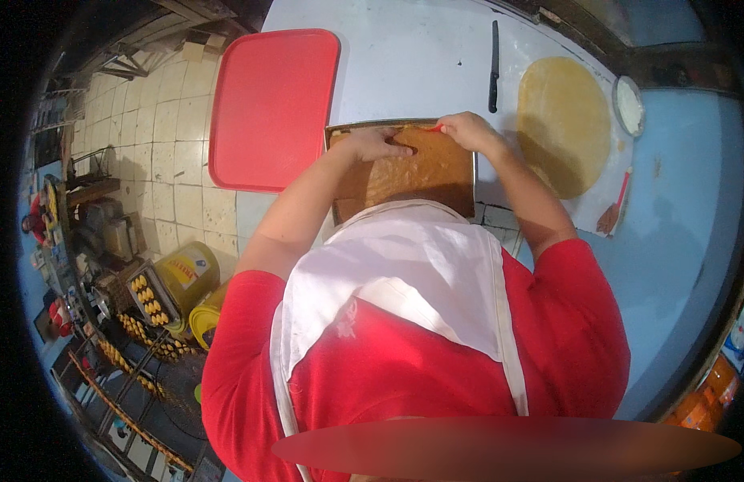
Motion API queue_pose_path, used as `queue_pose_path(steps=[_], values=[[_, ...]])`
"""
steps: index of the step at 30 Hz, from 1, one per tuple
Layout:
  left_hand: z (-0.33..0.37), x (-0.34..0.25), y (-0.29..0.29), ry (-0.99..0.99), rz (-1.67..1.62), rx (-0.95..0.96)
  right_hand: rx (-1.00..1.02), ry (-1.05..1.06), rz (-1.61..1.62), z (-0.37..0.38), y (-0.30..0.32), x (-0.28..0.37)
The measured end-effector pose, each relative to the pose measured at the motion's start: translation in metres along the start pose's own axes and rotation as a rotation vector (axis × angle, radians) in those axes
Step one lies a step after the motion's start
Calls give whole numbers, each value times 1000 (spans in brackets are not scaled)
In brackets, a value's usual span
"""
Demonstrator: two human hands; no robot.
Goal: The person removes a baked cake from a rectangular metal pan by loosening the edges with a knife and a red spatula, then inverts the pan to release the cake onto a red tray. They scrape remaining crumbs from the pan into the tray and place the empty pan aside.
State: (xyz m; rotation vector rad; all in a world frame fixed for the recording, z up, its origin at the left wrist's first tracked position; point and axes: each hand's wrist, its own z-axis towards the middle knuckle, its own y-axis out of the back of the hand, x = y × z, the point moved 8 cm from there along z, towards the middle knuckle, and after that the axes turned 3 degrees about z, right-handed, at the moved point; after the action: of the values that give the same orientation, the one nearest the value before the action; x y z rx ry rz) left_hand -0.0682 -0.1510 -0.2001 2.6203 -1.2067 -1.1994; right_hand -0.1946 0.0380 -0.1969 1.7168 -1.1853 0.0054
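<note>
In front of my apron, a brown sheet cake [428, 173] fills a rectangular metal pan [474, 181] at the near edge of the white table. My left hand [376, 146] rests on the cake's far left part, thumb stretched to the right and its other fingers partly out of sight. At the far right corner of the pan, my right hand [470, 131] is closed around a red-handled tool [437, 128]. Its red end points left along the pan's far edge; the working part cannot be made out.
A red tray [275, 112] lies left of the pan, overhanging the table [388, 56]. To the right are a black-handled knife [494, 72], a rolled-out sheet of dough [564, 120], a white bowl [629, 106] and a red-handled brush [615, 207]. Yellow buckets [191, 273] stand on the tiled floor.
</note>
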Motion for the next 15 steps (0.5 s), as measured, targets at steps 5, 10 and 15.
queue_pose_path(steps=[5, 10, 15], values=[[-2, 4, -20, -1, 23, 172, 312, 63, 202, 15, -14, -2], [-9, 2, -11, -45, 29, -64, 169, -88, -8, -2, -1, 10], [-20, -26, 37, -69, 401, -625, -551, 96, 9, -66, 47, 55]])
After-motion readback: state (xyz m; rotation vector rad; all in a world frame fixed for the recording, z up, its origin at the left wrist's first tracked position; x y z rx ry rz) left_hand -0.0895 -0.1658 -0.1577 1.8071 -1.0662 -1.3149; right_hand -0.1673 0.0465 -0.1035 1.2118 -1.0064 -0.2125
